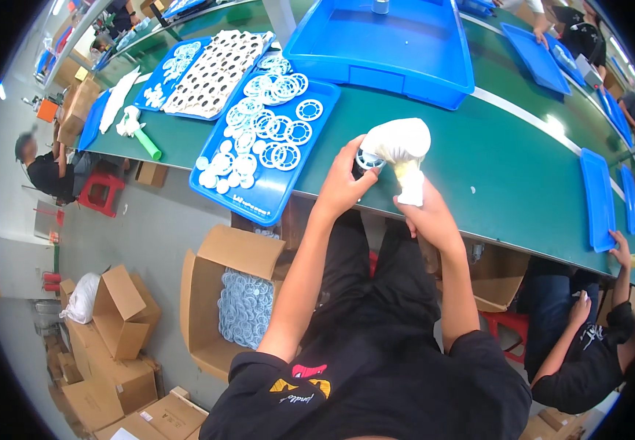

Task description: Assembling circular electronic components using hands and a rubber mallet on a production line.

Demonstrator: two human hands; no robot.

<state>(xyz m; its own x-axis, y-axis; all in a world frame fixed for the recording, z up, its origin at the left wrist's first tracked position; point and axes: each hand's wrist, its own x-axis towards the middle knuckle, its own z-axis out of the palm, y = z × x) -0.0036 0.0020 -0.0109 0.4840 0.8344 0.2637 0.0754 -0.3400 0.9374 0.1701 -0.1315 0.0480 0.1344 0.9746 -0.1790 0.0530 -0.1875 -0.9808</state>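
In my left hand (348, 180) is a small round part (369, 160) with a pale spoked ring on its face and a dark side, held between thumb and fingers above the table's near edge. My right hand (430, 214) is closed around the short white handle of a cloth-covered tool (399, 139). Its bulky white head, yellowish near the handle, hangs over the part and covers some of it. Whether the head touches the part I cannot tell. Left of my hands, a blue tray (310, 158) carries many pale spoked rings (286, 155) and small discs (218, 165).
A large blue bin (413, 81) stands beyond my hands. Farther left are a perforated white sheet (218, 70) and a green-handled tool (147, 145). An open carton (204, 315) of ring parts sits below the table. A co-worker's hand (620, 248) touches a blue tray (596, 198) at right.
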